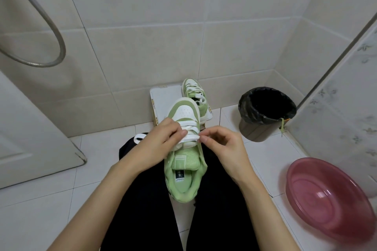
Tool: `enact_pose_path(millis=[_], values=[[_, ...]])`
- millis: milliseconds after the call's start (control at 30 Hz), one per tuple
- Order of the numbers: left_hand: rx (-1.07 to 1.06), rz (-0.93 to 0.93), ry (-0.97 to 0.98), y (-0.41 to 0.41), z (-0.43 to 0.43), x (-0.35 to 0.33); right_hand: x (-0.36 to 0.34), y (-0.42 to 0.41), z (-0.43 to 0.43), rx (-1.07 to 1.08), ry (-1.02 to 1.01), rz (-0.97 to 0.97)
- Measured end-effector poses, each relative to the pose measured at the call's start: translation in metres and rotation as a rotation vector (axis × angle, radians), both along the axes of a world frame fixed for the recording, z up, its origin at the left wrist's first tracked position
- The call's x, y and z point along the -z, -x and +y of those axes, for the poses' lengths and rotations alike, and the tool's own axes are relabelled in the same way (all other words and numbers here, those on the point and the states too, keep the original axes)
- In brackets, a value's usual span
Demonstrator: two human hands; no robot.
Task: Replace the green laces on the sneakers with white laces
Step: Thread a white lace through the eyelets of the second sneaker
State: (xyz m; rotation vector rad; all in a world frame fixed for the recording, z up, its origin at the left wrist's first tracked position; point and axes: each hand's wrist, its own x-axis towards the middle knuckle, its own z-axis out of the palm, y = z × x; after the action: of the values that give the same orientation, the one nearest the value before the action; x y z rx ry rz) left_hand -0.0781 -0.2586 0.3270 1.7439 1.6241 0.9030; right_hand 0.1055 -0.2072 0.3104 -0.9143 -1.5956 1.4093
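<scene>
Pale green and white sneaker [184, 161] resting on the lap [222, 199], toe pointing away, wide white lace [188, 138] crossing its front eyelets. Matching second sneaker [193, 92] beyond it on a white box [163, 98], also white-laced. Thin green lace [282, 126] dangling from a bin [244, 108] rim.

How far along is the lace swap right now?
Done: the far sneaker on the shoebox already shows white lacing; a green lace hangs off the bin. In hand: left hand and right hand pinch the white lace across the lap sneaker, lower rows threaded. Left: its upper eyelets beside the tongue look unlaced.
</scene>
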Motion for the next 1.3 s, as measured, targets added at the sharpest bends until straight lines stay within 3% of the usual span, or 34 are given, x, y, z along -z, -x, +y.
enact_pose_path(millis=[133, 267, 400, 500, 600, 733, 833, 1167, 1300], values=[[0.012, -0.254, 0.089, -0.003, -0.001, -0.006, -0.005, 0.018, -0.003, -0.004, -0.019, 0.018], [-0.169, -0.231, 0.012, 0.012, 0.0, -0.005, -0.005, 0.024, -0.005, 0.005, 0.001, 0.034], [-0.207, -0.375, 0.117, 0.022, -0.007, -0.001, 0.001, 0.029, -0.011, -0.004, -0.004, -0.02], [-0.144, -0.312, 0.138, 0.018, -0.01, 0.002, 0.0, 0.033, -0.016, -0.049, -0.054, -0.05], [-0.142, -0.283, 0.143, 0.016, -0.009, 0.001, 0.001, 0.033, -0.016, 0.036, -0.09, -0.144], [-0.274, -0.157, 0.081, 0.01, -0.009, 0.005, 0.016, 0.03, -0.016, 0.255, -0.319, -0.612], [-0.375, -0.055, 0.082, 0.0, -0.012, 0.013, 0.026, 0.04, -0.026, 0.31, -0.409, -0.792], [-0.469, 0.026, 0.108, 0.003, -0.02, 0.023, 0.031, 0.068, -0.043, 0.515, -0.29, -0.861], [-0.469, 0.003, 0.087, 0.003, -0.022, 0.022, 0.033, 0.066, -0.038, 0.451, -0.184, -0.764]])
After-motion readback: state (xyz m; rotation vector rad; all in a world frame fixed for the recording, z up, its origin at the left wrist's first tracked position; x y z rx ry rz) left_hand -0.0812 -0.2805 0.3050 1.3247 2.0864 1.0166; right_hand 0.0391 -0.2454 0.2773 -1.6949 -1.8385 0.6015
